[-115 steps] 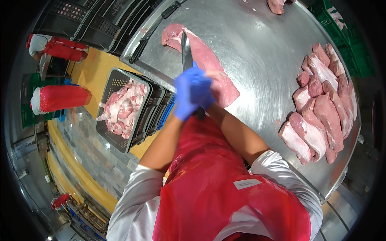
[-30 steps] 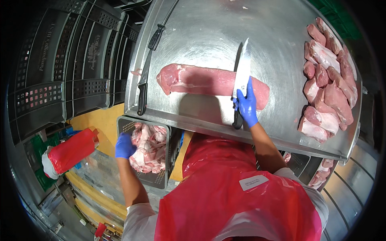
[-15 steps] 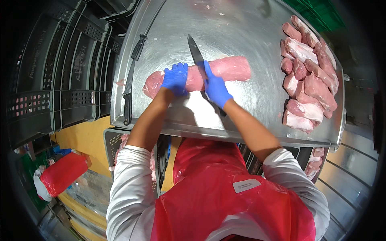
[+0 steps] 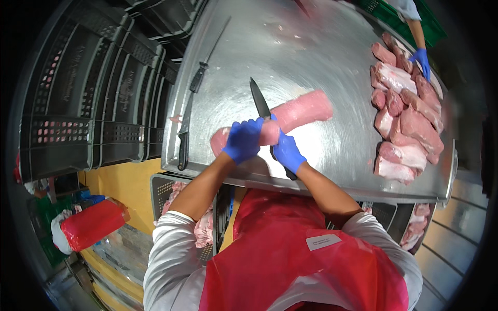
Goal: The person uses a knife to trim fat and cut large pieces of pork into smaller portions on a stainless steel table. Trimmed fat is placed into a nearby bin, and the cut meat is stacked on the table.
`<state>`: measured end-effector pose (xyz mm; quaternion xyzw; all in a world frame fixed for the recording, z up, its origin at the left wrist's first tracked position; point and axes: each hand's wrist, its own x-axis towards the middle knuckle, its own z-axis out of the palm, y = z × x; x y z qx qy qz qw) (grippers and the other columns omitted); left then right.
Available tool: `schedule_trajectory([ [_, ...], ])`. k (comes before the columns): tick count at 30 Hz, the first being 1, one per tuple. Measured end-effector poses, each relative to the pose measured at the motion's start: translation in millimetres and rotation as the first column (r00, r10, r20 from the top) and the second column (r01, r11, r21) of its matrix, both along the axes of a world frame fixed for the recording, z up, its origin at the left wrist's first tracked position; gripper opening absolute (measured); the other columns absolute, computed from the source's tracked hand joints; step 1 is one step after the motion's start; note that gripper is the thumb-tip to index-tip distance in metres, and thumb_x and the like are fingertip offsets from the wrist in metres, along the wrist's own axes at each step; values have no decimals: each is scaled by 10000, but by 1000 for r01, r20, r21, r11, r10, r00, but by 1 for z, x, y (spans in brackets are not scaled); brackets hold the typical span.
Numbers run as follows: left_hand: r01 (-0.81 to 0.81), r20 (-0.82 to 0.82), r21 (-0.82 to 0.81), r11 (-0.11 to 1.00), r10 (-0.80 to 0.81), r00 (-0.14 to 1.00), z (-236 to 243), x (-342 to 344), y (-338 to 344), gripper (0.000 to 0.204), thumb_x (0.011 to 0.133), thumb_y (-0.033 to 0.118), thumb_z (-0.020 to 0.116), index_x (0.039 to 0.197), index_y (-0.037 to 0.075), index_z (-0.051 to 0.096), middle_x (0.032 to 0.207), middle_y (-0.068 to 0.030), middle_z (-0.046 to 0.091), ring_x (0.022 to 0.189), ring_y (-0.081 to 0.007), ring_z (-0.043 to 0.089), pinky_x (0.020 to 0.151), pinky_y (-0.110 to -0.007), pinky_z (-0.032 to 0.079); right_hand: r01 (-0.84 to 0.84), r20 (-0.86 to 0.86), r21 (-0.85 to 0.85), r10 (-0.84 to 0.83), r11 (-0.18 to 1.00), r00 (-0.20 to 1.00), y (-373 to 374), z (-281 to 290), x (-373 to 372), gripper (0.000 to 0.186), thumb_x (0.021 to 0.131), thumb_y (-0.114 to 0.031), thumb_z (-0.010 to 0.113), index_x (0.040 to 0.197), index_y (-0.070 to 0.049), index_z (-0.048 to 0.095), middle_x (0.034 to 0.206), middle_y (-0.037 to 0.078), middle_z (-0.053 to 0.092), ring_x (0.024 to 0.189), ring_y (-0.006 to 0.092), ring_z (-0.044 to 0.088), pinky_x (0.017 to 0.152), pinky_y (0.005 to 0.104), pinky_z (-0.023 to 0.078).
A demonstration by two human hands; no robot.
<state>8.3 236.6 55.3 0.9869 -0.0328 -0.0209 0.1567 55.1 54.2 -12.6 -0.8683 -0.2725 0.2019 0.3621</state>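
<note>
Meat [image 4: 302,110] lies near the table edge [image 4: 384,197], open room rightward.

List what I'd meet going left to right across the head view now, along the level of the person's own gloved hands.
Dark crate stack → black-handled knife lying on the table → left hand → right hand → pile of meat cuts.

Room left at 1 o'clock from meat slab [image 4: 303,110], over table [image 4: 332,59]; 11 o'clock barred by knife [image 4: 259,101], 3 o'clock by meat pile [image 4: 412,122], far 12 o'clock perhaps by blurred object [image 4: 301,8].
</note>
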Motion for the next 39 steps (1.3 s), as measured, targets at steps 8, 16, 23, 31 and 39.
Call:
schedule_trajectory([
  [8, -349, 245, -626, 698, 600, 761, 173, -58, 78, 883, 516, 184, 904, 1307, 73, 528, 1168, -131, 631, 1118, -297, 621, 965, -383, 486, -298, -230, -1, 290, 955, 929, -95, 75, -57, 718, 949, -209, 531, 1578, -163, 188, 807, 226, 637, 644, 324, 655, 660, 411, 528],
  [16, -519, 756, -11, 855, 347, 555, 507, -139, 274, 545, 733, 271, 765, 1189, 35, 584, 967, -119, 695, 933, -223, 666, 856, -373, 535, 288, -234, 220, -236, 932, 943, -131, 99, -16, 807, 917, 93, 464, 1593, -235, 169, 902, 67, 618, 626, 106, 499, 564, 272, 457],
  [23, -591, 747, 192, 784, 274, 606, 431, 15, 298, 603, 766, 300, 733, 1281, 31, 569, 1035, -172, 680, 981, -271, 664, 858, -403, 538, 452, -288, 302, -371, 840, 883, -126, 87, -8, 779, 929, 50, 489, 1590, -235, 192, 846, 79, 593, 571, 119, 515, 503, 288, 453],
  [31, -1, -29, 301, 954, 10, 1000, 34, 75, -90, 600, 877, 293, 634, 1385, 11, 486, 1154, -192, 631, 1080, -293, 631, 875, -500, 524, 508, -232, 289, -455, 812, 860, -125, 114, -24, 792, 954, 9, 498, 1601, -189, 86, 740, 61, 570, 536, 112, 501, 466, 278, 427],
  [39, -181, -230, -231, 956, 127, 965, -13, 132, -74, 653, 733, 373, 738, 1263, 26, 580, 1119, -206, 676, 1048, -344, 652, 890, -417, 514, 666, -306, 400, -593, 630, 745, -196, 74, -47, 780, 944, 50, 476, 1598, -192, 126, 1022, 110, 594, 584, 130, 498, 495, 265, 436],
])
